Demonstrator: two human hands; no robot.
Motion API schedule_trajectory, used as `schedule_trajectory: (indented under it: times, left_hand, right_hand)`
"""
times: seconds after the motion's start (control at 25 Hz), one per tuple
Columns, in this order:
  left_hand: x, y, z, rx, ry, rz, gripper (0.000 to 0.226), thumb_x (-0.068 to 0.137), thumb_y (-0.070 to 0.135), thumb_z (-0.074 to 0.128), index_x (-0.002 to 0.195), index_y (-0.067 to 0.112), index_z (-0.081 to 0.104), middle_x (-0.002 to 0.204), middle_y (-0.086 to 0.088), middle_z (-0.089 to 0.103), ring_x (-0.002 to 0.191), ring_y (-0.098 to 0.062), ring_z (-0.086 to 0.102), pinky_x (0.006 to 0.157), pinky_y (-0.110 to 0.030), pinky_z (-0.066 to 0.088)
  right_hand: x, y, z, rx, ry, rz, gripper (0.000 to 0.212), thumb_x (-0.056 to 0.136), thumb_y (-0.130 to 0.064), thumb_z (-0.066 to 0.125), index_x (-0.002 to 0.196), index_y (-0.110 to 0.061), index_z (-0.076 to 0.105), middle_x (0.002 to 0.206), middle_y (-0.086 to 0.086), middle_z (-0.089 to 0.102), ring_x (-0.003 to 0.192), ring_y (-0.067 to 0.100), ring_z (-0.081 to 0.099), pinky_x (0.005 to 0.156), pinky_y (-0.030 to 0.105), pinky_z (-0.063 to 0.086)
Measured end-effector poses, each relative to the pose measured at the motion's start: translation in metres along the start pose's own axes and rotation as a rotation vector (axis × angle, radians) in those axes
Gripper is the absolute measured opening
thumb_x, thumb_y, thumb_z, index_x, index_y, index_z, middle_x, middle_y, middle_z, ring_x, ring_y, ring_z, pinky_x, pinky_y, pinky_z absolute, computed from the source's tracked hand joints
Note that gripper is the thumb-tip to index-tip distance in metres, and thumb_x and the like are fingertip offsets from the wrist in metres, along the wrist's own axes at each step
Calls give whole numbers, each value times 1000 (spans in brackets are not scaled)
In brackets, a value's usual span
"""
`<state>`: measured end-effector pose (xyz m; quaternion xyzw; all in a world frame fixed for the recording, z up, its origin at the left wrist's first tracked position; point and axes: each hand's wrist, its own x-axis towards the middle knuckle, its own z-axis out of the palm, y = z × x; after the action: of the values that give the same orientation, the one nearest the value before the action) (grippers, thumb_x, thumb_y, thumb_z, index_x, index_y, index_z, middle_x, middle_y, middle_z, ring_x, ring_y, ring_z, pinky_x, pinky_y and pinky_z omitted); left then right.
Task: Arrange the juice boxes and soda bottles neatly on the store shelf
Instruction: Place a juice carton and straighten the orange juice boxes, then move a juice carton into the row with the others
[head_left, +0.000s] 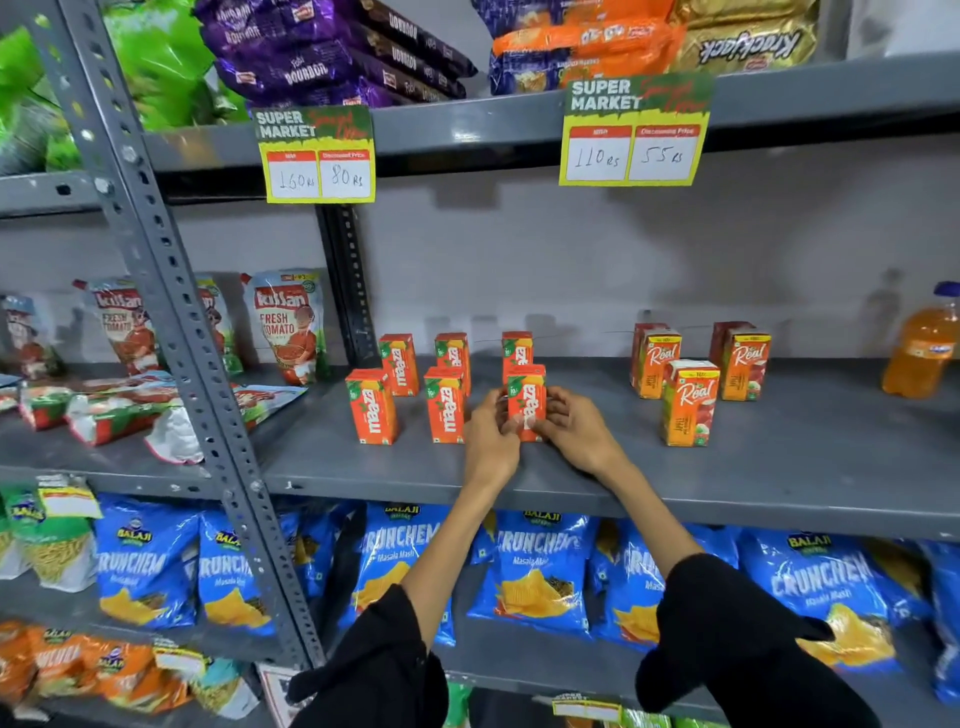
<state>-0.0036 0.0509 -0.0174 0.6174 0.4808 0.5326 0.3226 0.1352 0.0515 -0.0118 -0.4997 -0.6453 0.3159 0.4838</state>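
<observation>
Now both hands — left hand (491, 441) and right hand (576, 431) — grasp one upright Maaza juice box (527, 402) on the grey shelf (623, 467).

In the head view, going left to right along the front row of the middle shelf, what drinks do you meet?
Leftmost Maaza box → second Maaza box → Maaza box held between the left hand and right hand, at → front Real box → orange soda bottle at the far right.

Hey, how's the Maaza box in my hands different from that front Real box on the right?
The held Maaza box is smaller and gripped by both hands; the front Real box is taller, white-topped and untouched. Both stand upright on the same shelf.
</observation>
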Motion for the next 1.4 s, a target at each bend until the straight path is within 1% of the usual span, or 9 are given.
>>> schedule_trajectory:
  times: [0.08,0.16,0.36,0.52,0.68,0.84,1.04,1.24,1.4]
  left_hand:
    - [4,-4,0,4,-8,2,40,95,-6,58,132,10,57,113,5,67,101,-2,62,80,-2,49]
    - [4,-6,0,2,-5,-3,40,95,-5,58,132,10,57,115,4,68,100,0,63,75,2,47]
    - [-3,-1,-2,-6,-3,21,41,97,-3,57,136,9,55,127,-3,68,121,-17,64,92,-14,49]
    - [-30,8,-2,-67,81,47,47,95,-7,57,137,12,56,129,-5,69,120,-13,65,105,-30,52]
    - [-92,14,28,-140,394,211,18,97,12,64,112,22,67,105,8,73,95,-11,70,82,-23,55]
    - [-121,46,102,-270,199,201,11,96,17,66,99,28,67,94,11,73,83,-12,70,75,-21,55]
    - [-130,99,225,-411,-97,110,13,93,10,68,97,22,68,83,6,71,77,-17,70,70,-17,53]
    - [-119,142,334,-404,-318,45,17,90,8,69,107,12,68,93,-2,75,78,-3,66,73,-13,52]
    - [-95,165,396,-313,-466,-43,40,89,1,71,126,7,59,121,-14,68,100,-18,64,95,-35,55]
  right_hand:
    - [2,1,0,-1,-5,4,49,87,-9,73,132,-2,56,125,17,69,114,26,68,102,43,54]
    - [2,2,0,-7,-13,12,49,88,-10,73,133,-3,55,126,15,69,115,26,67,102,42,54]
    - [-1,0,1,-24,-27,25,50,89,-12,72,134,-6,53,127,12,68,117,24,67,103,41,54]
    - [-21,-5,-8,46,32,68,69,87,-15,74,147,-8,41,134,7,61,124,20,61,107,39,50]
    - [-76,1,-45,-7,221,-44,25,91,-17,68,114,-27,69,105,-7,76,98,7,73,90,27,59]
    - [-122,11,-120,-65,457,-69,17,92,-12,68,94,-28,75,87,-6,78,81,9,76,76,20,59]
    - [-152,46,-250,-359,830,-20,15,91,-6,65,101,-12,76,95,7,78,75,10,69,75,1,45]
    - [-169,76,-345,-700,959,97,39,87,3,57,125,-4,63,122,19,64,110,38,61,94,39,47]
    - [-172,85,-373,-636,944,86,41,90,4,51,130,-2,57,121,17,66,111,34,61,93,38,48]
